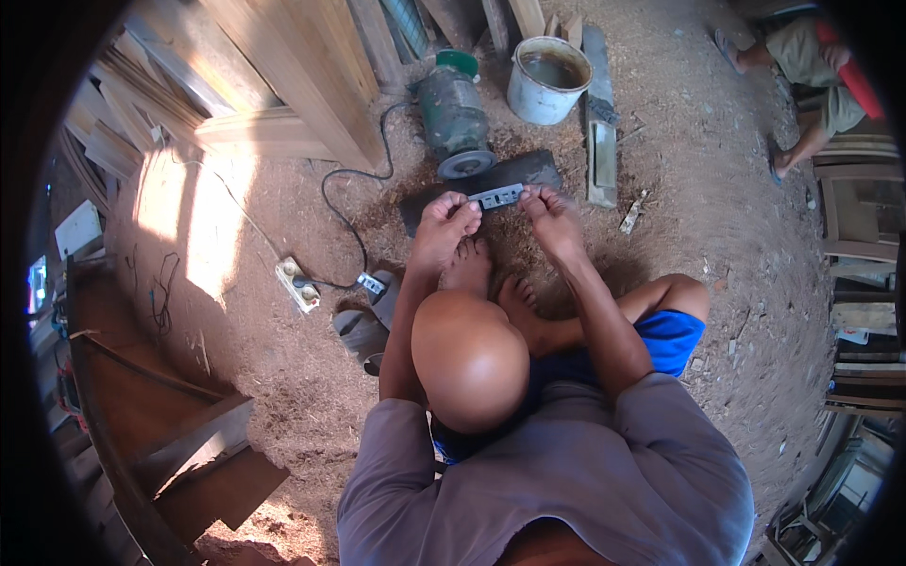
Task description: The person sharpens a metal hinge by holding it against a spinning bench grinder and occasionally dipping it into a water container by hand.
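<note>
Over the near edge of the long dark board point(530, 171), seen from the head camera, a small flat silver-grey metal plate with dark slots point(496, 197) spans the gap between two bare hands; whether it also touches the board cannot be told. Its weak point seems to be the grip: only its two ends are held, so if one pinch loosens or the hands pull unevenly, it could swing or drop. One brown bare foot point(467, 269) rests on the ground just short of the board's near edge and could be struck. If the plate's long edges are sharp, a slip might also cut the fingertips.

Beyond the board's far edge lies a scuffed green-grey cylindrical motor with a round grey disc point(453, 113), the disc end toward the board. Whether it is turning cannot be told; if so, a forward slip could bring plate or knuckles against the disc. Its thin black cable point(329, 203) loops over the ground past the board's left end, where a shifting foot might snag it.

As for the hands, the left hand point(444, 224) pinches the plate's left end between thumb and forefinger, other fingers curled in. The right hand point(554, 222), slightly blurred, pinches the right end similarly.
</note>
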Motion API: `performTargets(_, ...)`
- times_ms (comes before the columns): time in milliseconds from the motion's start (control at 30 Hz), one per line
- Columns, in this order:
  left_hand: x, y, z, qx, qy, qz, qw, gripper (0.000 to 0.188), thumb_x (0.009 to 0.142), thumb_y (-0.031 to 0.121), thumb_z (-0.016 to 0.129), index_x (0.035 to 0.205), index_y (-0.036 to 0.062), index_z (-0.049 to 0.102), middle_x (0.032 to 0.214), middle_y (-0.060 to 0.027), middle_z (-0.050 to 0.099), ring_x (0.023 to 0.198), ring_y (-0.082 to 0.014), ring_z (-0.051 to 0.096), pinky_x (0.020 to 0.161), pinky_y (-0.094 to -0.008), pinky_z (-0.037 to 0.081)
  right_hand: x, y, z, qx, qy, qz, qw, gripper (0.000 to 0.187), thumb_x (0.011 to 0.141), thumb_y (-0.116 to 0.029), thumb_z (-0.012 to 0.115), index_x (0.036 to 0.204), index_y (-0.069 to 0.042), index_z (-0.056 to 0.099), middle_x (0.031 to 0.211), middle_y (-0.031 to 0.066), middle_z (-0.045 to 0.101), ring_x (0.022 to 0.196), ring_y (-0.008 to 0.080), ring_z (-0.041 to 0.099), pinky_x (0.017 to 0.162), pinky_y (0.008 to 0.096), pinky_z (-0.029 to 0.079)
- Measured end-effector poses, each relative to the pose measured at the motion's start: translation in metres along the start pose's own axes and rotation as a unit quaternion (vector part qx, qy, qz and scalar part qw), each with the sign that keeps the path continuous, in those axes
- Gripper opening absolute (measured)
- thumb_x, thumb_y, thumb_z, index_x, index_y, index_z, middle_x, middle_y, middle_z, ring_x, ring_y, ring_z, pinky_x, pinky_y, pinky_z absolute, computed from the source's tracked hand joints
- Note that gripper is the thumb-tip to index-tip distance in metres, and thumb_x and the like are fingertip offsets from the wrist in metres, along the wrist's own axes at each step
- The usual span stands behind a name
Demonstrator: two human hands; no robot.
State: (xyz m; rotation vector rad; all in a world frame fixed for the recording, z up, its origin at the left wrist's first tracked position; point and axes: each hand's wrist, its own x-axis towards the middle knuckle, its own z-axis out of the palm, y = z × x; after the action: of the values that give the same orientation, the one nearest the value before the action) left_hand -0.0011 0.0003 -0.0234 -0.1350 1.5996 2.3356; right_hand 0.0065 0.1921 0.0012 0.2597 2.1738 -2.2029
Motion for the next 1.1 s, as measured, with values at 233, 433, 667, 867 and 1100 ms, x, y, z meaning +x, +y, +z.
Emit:
performTargets(233,0.011,-0.071,-0.056,0.135,0.086,-0.033,0.987,0.013,0.084,0.011,0.065,0.088,0.0003,0.06,0.071,-0.0006,0.057,0.063,-0.0063,0.052,0.056,-0.0224,0.044,0.025,0.098,0.029,-0.049,-0.015,0.042,0.998,0.007,0.085,-0.006,0.062,0.089,0.0,0.064,0.073,0.0009,0.06,0.065,0.0074,0.052,0.06,0.0248,0.044)
performTargets(433,0.047,-0.095,-0.074,0.264,0.169,0.005,0.95,0.021,0.078,0.015,0.072,0.085,-0.0023,0.063,0.072,-0.006,0.064,0.065,-0.0102,0.058,0.06,-0.0259,0.048,0.059,0.153,0.036,-0.129,0.002,0.064,0.99,0.019,0.078,-0.013,0.069,0.089,0.002,0.065,0.076,0.0115,0.067,0.067,0.0127,0.06,0.064,0.0286,0.048)
performTargets(667,0.071,-0.083,-0.096,0.383,0.203,-0.012,0.901,0.026,0.075,0.023,0.072,0.088,0.0013,0.067,0.077,-0.0143,0.068,0.07,-0.0234,0.067,0.068,-0.0318,0.051,0.085,0.131,0.065,-0.091,-0.008,0.095,0.991,0.015,0.078,-0.005,0.069,0.087,0.006,0.063,0.072,0.0083,0.066,0.063,0.0118,0.06,0.059,0.0253,0.047)
performTargets(867,0.085,-0.092,-0.109,0.353,0.216,0.015,0.91,0.018,0.08,0.013,0.07,0.088,-0.0016,0.064,0.072,-0.0065,0.067,0.062,-0.0089,0.063,0.057,-0.0233,0.049,0.101,0.13,0.078,-0.078,-0.01,0.125,0.989,0.017,0.08,-0.006,0.068,0.09,0.007,0.063,0.071,0.0091,0.067,0.059,0.0098,0.06,0.055,0.0237,0.048)
performTargets(1100,0.09,-0.099,-0.117,0.3,0.227,-0.019,0.926,0.02,0.079,0.018,0.069,0.089,0.0009,0.068,0.073,-0.0108,0.069,0.064,-0.0155,0.067,0.063,-0.0277,0.051,0.104,0.138,0.084,-0.074,-0.009,0.149,0.986,0.015,0.083,-0.011,0.064,0.09,0.001,0.066,0.077,0.0031,0.067,0.062,0.0064,0.059,0.053,0.0193,0.045)
